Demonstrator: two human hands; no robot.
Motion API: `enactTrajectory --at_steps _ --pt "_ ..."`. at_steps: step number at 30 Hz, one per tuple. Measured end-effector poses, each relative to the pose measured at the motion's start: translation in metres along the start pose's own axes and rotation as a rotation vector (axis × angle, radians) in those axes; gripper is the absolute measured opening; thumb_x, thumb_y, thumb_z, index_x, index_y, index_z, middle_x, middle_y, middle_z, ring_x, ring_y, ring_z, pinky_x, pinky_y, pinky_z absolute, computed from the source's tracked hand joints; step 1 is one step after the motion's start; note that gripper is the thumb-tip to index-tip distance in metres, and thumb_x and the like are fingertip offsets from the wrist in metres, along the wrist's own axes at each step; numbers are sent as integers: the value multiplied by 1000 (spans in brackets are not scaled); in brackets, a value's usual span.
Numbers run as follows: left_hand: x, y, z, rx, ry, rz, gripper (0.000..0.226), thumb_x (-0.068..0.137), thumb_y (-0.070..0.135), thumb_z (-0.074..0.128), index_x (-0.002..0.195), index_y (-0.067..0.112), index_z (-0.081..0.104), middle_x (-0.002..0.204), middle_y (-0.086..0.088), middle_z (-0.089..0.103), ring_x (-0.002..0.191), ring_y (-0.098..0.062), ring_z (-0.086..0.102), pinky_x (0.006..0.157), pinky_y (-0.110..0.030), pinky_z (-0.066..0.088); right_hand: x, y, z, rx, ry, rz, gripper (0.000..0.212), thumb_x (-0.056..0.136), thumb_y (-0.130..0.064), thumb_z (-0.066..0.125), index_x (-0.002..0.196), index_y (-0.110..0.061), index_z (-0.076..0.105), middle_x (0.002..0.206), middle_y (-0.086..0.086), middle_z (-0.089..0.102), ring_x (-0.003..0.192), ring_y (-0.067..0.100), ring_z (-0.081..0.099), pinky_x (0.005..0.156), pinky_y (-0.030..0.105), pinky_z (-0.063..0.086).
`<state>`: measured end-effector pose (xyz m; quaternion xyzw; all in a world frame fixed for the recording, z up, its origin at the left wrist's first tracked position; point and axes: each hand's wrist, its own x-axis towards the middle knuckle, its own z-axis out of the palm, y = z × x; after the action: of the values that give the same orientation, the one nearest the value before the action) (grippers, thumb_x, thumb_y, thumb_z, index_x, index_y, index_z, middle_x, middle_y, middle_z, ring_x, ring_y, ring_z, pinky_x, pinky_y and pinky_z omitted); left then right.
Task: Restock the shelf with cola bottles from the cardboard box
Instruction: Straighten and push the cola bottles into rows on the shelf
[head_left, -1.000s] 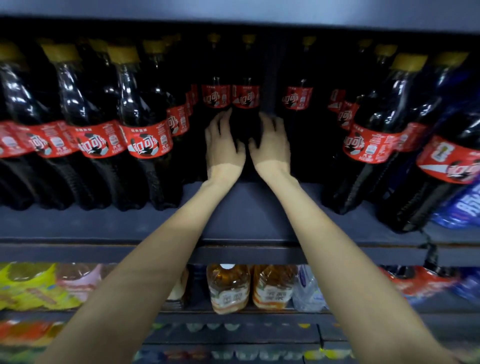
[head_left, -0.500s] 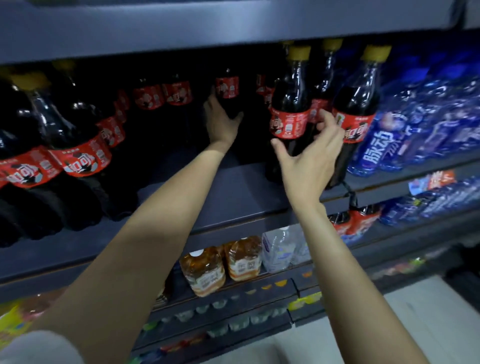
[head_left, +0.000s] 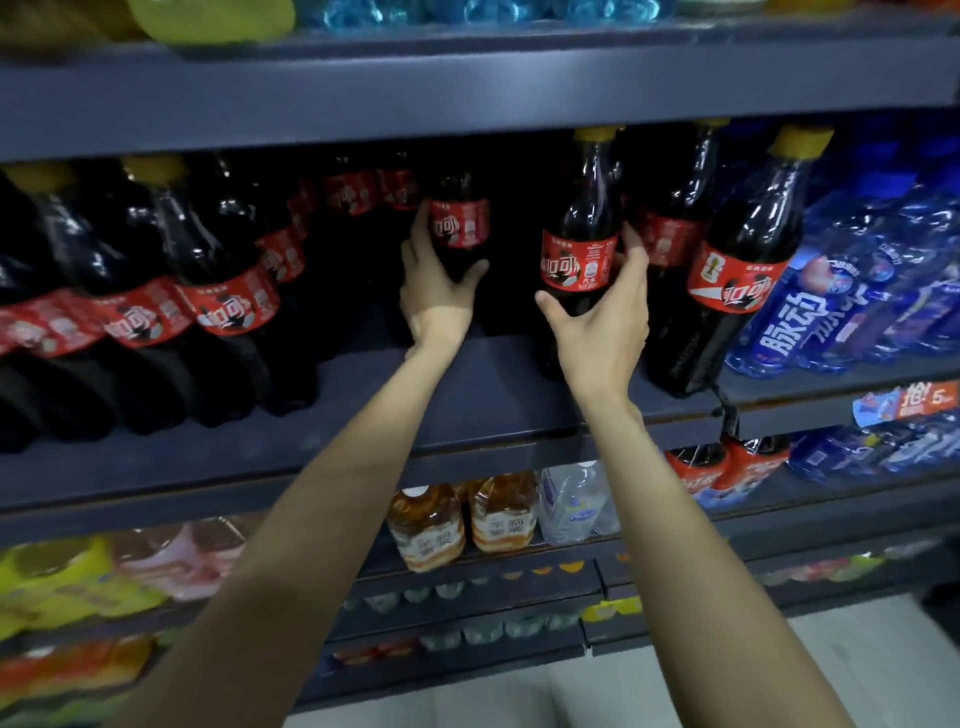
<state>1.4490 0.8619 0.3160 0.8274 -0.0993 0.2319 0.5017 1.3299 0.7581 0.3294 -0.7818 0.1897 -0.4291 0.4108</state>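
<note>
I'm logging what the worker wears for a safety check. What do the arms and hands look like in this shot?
Both forearms are bare right down to the frame's lower edge: no sleeves show. The left hand and right hand wear no gloves. No watch, bracelet or ring is visible on wrists or fingers. No markings show.

Right of the colas: blue drink bottles (head_left: 852, 291) — packed close, white lettering.
Shelf below: two amber tea bottles (head_left: 462, 519), a clear water bottle (head_left: 574, 504) just beside them.
Lower left: yellow packs (head_left: 57, 587) — blurred.
</note>
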Motion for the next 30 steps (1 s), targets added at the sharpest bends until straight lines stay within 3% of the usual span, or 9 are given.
enactTrajectory --at_steps 2,5,10,14,20,24,26,30 --pt "-10 -8 -22 22 73 4 84 80 30 73 148 21 24 143 -9 41 126 -27 47 97 -36 41 1 -7 7 49 -100 19 80 73 -23 81 136 -7 35 128 7 52 104 4 52 91 20 35" --pt "-8 -18 -41 96 140 -29 82 84 29 69 149 20 20 145 -12 39 124 -33 48 96 -39 43 7 -13 26 129 -190 5 86 70 -22 82 139 -7 33 131 7 53 118 17 52 97 23 39" --pt "8 -24 -42 156 239 -165 80 89 22 63 151 15 13 144 -16 36 131 -30 41 101 -41 39 19 -20 69 332 -306 -1 84 71 -2 78 140 -3 30 134 12 49 124 19 49 99 14 37" --pt "19 -29 -35 221 261 -187 79 92 22 57 151 13 6 147 -17 32 135 -29 35 102 -43 38 32 -23 96 354 -331 -18 80 73 2 74 139 3 29 136 17 46 127 24 46 103 18 32" --pt "22 -41 -30 303 288 -61 82 85 8 61 151 16 12 153 -16 21 137 -34 31 94 -51 46 43 -19 119 338 -395 -88 79 70 4 75 135 6 30 132 20 48 123 26 49 92 4 32" --pt "10 -55 -29 441 259 117 90 74 -7 59 150 15 16 155 -18 16 140 -35 25 79 -45 55 40 -25 135 320 -450 -124 80 70 1 75 135 6 29 133 21 47 124 27 48 107 31 37" --pt "10 -58 -30 468 253 116 92 73 -8 60 149 14 14 155 -18 17 139 -36 27 75 -45 57 38 -29 145 325 -470 -135 78 72 2 73 135 6 28 134 21 46 124 29 48 107 35 37" --pt "11 -60 -31 522 271 111 97 72 -7 64 145 18 6 154 -18 23 133 -38 36 67 -43 58 37 -31 160 308 -481 -167 73 79 2 67 138 7 25 137 21 41 127 28 44 103 20 31"
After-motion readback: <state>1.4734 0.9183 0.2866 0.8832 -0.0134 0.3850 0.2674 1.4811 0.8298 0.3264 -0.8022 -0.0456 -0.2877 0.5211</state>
